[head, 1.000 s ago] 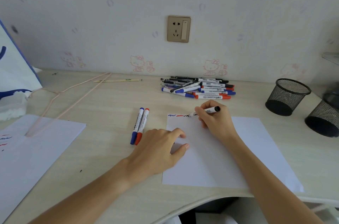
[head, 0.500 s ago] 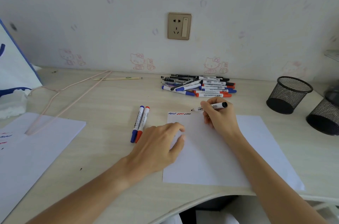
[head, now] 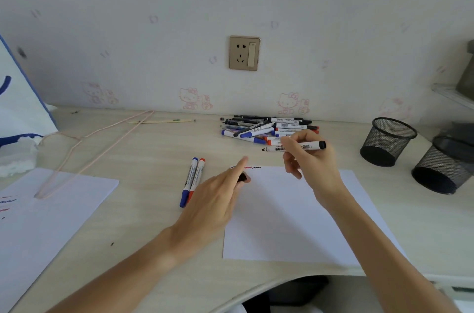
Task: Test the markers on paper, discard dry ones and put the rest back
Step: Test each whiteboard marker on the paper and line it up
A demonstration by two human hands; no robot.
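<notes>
My right hand (head: 311,159) grips an uncapped black marker (head: 305,147) sideways above the far edge of the white paper (head: 295,212), its tip pointing left. My left hand (head: 218,197) is raised over the paper's left edge and holds the marker's black cap (head: 242,178) in its curled fingers, with the index finger stretched out. Blue, red and black squiggles (head: 252,167) mark the paper's top left corner. A blue marker (head: 188,182) and a red marker (head: 196,177) lie side by side left of the paper. A pile of markers (head: 264,128) lies near the wall.
Two black mesh pen cups stand at the right, one further back (head: 388,142) and one nearer (head: 442,166). A second sheet with squiggles (head: 46,212) lies at the left under a pink hanger (head: 84,148). A white and blue bag (head: 18,112) stands far left.
My right hand has lifted the black marker off the paper and turned it level, after drawing a black squiggle. My left hand has risen from the paper and moved toward the marker's tip.
</notes>
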